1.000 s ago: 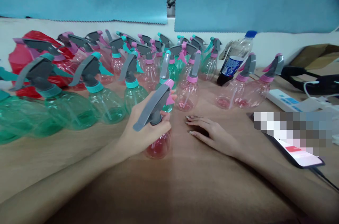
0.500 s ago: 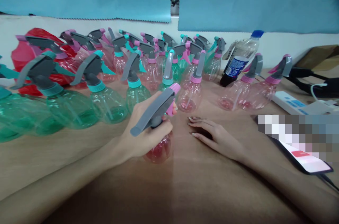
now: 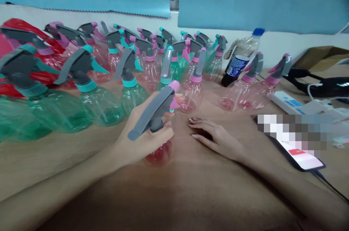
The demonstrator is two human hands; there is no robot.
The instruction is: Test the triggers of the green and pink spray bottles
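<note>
Wrapped around the neck of a pink spray bottle is my left hand. The bottle stands on the table, its grey sprayer head with the pink nozzle pointing away to the right; my fingers and thumb hide its neck and part of its body. My right hand rests on the table to the right of it, palm down, fingers stretched out and holding nothing. Just beyond my hands stand a green spray bottle with a turquoise collar and another pink spray bottle.
Several green spray bottles line the left side, with more pink and green ones behind. A red plastic bag lies at the back left. On the right are a cola bottle, a power strip and a phone on a cable.
The whole view has shifted, so everything appears slightly further left. My left hand still grips the pink spray bottle, and my right hand stays resting on the table.
</note>
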